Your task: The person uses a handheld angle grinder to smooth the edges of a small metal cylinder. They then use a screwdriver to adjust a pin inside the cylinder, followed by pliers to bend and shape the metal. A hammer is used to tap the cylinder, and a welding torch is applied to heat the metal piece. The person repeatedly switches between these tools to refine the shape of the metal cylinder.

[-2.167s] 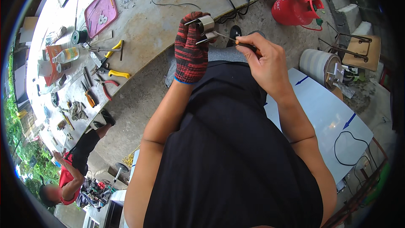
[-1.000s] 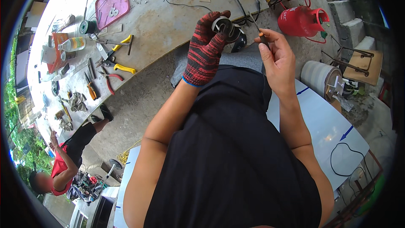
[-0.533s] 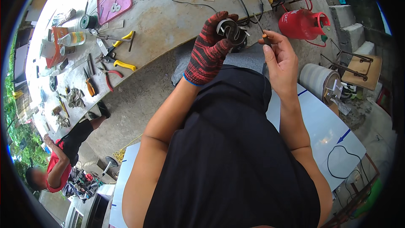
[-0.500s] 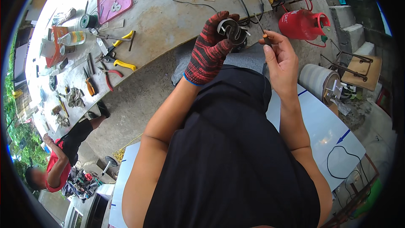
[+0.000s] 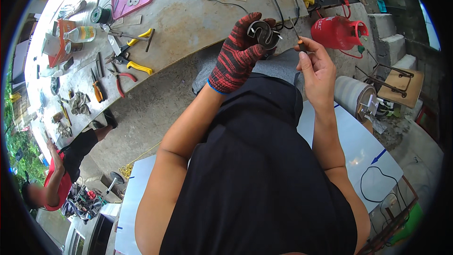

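Sunlit concrete floor (image 5: 141, 108) beside a tool-strewn workbench (image 5: 198, 9).

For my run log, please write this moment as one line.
left hand: gloved, holds metal piece | right hand: bare, pinches thin rod | behind: workbench, red gas cylinder

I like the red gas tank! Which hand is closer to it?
Right. The right hand, pinching a thin rod, is just left of the red gas tank; the gloved left hand is farther left.

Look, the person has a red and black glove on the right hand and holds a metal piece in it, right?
Not quite: the glove is on the left hand, which holds the metal piece. The right hand is bare and pinches a thin tool. The head view shows it.
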